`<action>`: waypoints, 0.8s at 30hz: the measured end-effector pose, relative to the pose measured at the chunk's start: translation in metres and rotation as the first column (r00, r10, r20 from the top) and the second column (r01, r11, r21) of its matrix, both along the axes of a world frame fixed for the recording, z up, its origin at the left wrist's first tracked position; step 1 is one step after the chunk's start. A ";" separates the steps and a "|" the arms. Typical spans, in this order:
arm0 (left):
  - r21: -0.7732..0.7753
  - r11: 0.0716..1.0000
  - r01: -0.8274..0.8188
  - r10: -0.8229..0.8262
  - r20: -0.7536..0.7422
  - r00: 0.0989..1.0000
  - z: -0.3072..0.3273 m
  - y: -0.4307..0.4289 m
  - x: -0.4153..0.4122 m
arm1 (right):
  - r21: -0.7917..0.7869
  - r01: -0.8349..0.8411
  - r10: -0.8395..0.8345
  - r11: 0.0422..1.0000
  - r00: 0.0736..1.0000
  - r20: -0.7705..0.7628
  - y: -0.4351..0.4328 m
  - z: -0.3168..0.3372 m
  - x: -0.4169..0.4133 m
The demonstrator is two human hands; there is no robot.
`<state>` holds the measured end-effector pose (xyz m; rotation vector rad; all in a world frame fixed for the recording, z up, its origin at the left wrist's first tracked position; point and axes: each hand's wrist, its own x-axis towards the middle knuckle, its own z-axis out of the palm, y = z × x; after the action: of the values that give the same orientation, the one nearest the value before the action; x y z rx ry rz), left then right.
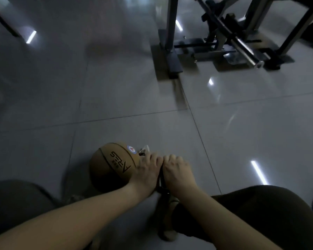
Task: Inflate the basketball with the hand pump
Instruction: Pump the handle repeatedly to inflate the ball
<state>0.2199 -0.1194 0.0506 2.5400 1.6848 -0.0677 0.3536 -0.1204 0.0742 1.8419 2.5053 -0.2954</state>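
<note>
Both hands clamped on the pump, beside the ball on the floor.

The left hand [148,171] lies against the right side of the brown basketball with dark lettering [110,165], fingers curled round the front end of the slim black hand pump [161,181]. The right hand [177,170] sits just beside it, closed in a fist on the barrel. The ball rests on the glossy grey tiled floor [134,105]. Open tile runs ahead and left, and a grey metal exercise frame [172,62] stands well apart, ahead-right.
</note>
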 end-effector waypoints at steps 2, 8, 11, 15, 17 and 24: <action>0.023 1.000 0.004 -0.005 0.036 0.999 -0.012 -0.003 0.002 | -0.064 0.005 -0.004 0.998 1.000 0.017 -0.002 -0.014 0.001; 0.013 0.998 0.066 -0.067 0.047 0.997 -0.027 -0.018 0.014 | -0.136 0.052 -0.040 0.989 0.995 0.091 -0.021 -0.029 0.010; -0.031 0.997 0.069 -0.068 0.040 0.997 -0.001 -0.022 0.019 | -0.130 0.016 -0.007 0.991 0.998 0.069 -0.025 -0.014 0.014; -0.055 0.989 0.135 -0.126 0.135 0.983 0.042 -0.018 0.009 | -0.107 -0.039 0.049 0.994 0.995 0.088 -0.028 0.028 0.018; 0.029 0.992 0.123 -0.126 0.217 0.968 0.075 -0.011 0.002 | -0.013 -0.026 0.027 1.000 0.998 0.048 -0.023 0.064 0.018; 0.296 0.951 0.092 -0.194 0.337 0.921 0.154 0.003 -0.008 | 0.218 -0.019 0.031 0.976 0.998 -0.049 -0.014 0.144 0.017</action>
<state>0.2115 -0.1168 0.2044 2.6480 1.4461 0.6317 0.3706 -0.1343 0.2186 1.8959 2.6902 -0.0706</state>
